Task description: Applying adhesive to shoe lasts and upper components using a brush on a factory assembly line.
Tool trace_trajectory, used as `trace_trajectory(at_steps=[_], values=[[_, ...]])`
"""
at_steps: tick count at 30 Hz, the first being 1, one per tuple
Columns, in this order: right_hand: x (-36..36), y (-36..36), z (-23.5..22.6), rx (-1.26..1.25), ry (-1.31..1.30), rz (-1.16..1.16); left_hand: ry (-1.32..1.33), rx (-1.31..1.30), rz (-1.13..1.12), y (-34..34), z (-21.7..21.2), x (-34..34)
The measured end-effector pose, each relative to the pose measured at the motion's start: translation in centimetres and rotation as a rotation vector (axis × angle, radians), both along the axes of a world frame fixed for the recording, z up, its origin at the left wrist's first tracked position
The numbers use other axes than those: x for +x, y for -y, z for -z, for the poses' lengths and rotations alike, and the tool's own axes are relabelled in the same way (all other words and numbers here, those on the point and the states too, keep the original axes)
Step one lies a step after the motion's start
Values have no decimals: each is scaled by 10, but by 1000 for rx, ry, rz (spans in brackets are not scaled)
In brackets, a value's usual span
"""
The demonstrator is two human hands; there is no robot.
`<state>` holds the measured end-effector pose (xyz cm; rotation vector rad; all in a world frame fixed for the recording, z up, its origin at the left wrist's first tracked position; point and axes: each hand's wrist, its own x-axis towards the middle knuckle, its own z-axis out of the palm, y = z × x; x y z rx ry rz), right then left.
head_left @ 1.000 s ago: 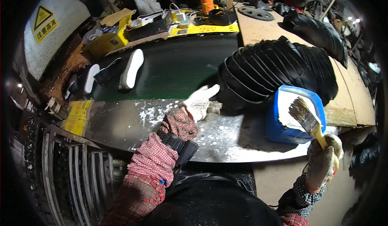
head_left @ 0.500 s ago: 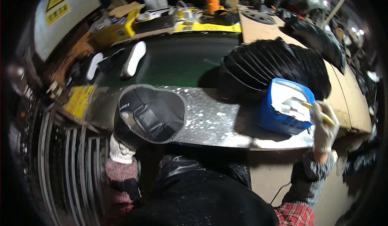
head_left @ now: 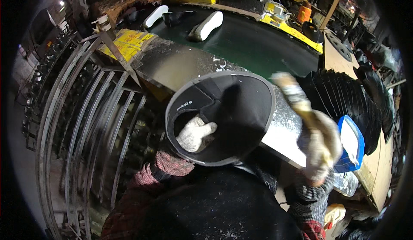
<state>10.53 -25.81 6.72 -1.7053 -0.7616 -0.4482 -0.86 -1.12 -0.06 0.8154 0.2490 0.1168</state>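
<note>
My left hand [head_left: 195,134], in a whitish glove, holds a black boot upper [head_left: 245,124], a wide hollow piece with a pale rim. Glove and thumb show inside its opening; some fingers are hidden. The upper is tilted so I look into it, over the near edge of the metal-topped bench [head_left: 176,70]. My right hand [head_left: 320,141], also gloved and smeared by motion, grips a brush [head_left: 297,96] whose white-coated end points away from me, just right of the upper's rim. Beside that hand stands a blue container [head_left: 355,145] of white paste.
Black ribbed pieces [head_left: 344,94] are stacked at the right. Two white-soled shoe forms [head_left: 208,26] lie on the dark green surface [head_left: 258,53]. A metal rack [head_left: 92,124] with curved bars stands at the left. An orange bottle [head_left: 304,12] is at the back.
My view has swung left. The upper has come up closer, its opening facing me more, with my left glove now showing inside. My right hand has brought the brush out of the blue container toward the upper.
</note>
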Motion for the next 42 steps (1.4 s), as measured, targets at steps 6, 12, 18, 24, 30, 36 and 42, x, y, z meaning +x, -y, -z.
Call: trace_trajectory(at_steps=[6, 12, 18, 24, 30, 36, 42], values=[[31, -73, 0, 54, -398, -168, -127, 100, -145, -37, 36, -10], [15, -28, 40, 159, -436, -123, -40, 3, -124, -54, 50, 1], [7, -118, -26, -22, -445, -497, -14, 9, -48, -23, 26, 35], [-38, -140, -24, -184, 477, -535, 4, 147, 23, -26, 15, 45], [-33, -50, -7, -484, -92, -832, 81, 857, 133, -62, 18, 83], [-45, 28, 3, 21, -514, 66, -97, 808, 74, -43, -46, 59], [-3, 49, 11, -8, -483, 64, 101, 394, -32, 4, -31, 17]])
